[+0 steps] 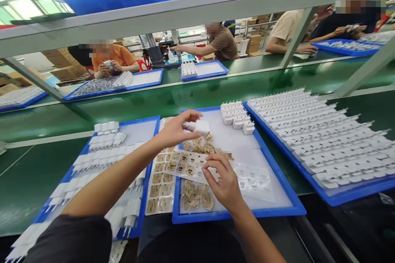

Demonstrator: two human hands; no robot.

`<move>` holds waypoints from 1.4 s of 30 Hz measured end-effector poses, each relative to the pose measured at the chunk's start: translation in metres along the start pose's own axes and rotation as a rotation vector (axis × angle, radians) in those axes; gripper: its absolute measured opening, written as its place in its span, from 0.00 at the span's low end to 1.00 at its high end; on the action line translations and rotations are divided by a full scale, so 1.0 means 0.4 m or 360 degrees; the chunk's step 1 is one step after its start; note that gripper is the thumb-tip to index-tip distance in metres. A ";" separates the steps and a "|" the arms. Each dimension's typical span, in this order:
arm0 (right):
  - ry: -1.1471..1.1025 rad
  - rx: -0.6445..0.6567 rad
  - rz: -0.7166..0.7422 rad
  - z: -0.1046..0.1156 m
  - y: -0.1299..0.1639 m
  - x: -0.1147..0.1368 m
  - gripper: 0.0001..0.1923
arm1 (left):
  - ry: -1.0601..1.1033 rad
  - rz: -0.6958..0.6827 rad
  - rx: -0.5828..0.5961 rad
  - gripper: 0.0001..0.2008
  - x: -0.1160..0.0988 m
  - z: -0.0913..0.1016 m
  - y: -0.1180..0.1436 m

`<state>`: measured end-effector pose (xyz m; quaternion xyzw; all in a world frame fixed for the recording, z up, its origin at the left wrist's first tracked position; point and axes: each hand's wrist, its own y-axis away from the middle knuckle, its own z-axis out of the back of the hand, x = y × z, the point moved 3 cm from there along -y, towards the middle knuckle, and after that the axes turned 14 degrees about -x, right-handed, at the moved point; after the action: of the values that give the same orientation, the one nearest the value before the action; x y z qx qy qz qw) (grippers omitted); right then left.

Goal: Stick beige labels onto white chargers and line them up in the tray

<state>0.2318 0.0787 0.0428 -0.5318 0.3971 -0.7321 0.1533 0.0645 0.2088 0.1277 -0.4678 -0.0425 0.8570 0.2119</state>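
My left hand (176,130) is raised over the middle tray, thumb and fingers closed around a white plug-in charger (201,127). Below and to the right, my right hand (224,183) has its thumb and index fingertip pinched together over a sticker sheet (185,163). Whatever is between those fingertips is too small to make out. The sheet carries brownish labels with dark cut-outs and lies across the blue-rimmed tray (243,216). Crumpled brown label scraps (196,195) lie on this tray, beside a clear, mostly bare backing sheet (254,181).
Several white chargers (236,117) stand at the middle tray's far corner. A left tray (140,125) holds rows of chargers; a right tray (327,201) is densely filled. More label sheets (159,191) lie between trays. Overhead runs a shelf (197,12); co-workers sit across the green bench (148,100).
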 end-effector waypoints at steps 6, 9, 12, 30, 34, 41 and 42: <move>-0.0604 0.0303 -0.0374 -0.021 0.004 0.032 0.03 | 0.0436 0.0383 -0.0205 0.21 -0.024 0.113 0.352; -0.0946 0.0516 -0.0463 -0.051 0.020 0.092 0.02 | 0.0711 0.0531 -0.0381 0.21 0.009 0.090 0.439; -0.1066 0.0640 -0.0469 -0.084 0.042 0.145 0.02 | 0.0845 0.0605 -0.0418 0.21 0.048 0.047 0.489; -0.0809 0.0292 -0.1177 -0.137 0.130 0.114 0.01 | 0.0174 -0.0137 -0.0901 0.21 0.100 -0.013 0.575; -0.0839 0.0188 -0.1293 -0.145 0.129 0.117 0.01 | 0.0148 -0.0193 -0.0936 0.23 0.096 -0.009 0.578; -0.0812 0.0207 -0.1283 -0.156 0.124 0.130 0.01 | 0.0099 -0.0204 -0.0976 0.21 0.085 -0.002 0.578; -0.0811 0.0206 -0.1284 -0.157 0.124 0.131 0.01 | 0.0094 -0.0206 -0.0982 0.21 0.085 -0.002 0.578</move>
<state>0.1451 0.0394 0.0330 -0.7953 0.0625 -0.6027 -0.0176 -0.0257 0.0126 0.0380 -0.5311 -0.3241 0.7744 0.1153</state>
